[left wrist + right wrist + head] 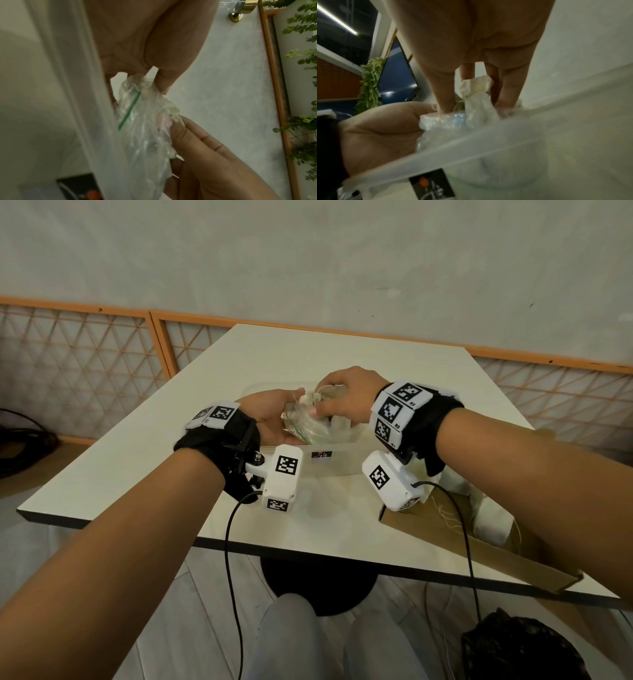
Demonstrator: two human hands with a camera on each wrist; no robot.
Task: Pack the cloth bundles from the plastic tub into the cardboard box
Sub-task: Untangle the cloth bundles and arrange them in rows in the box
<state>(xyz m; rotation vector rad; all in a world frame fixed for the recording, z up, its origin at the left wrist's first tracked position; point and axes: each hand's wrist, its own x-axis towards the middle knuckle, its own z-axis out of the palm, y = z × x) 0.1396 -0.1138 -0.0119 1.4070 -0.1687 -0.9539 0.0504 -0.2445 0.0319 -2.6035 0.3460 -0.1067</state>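
Bundle number one (308, 419), bagged in clear plastic, is hovering above the plastic tub (346, 463). I'm seeing my left hand (270, 419) cradling it from below while my right hand (346, 400) is pinching its top. Two more bundles (489, 518) are sitting in the one cardboard box (445, 534) at my right.

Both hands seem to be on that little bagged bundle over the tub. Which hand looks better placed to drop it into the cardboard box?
Probably the right hand. Its fingers pinch the bundle from above, and the cardboard box lies on that side. The left hand only cradles it from below.
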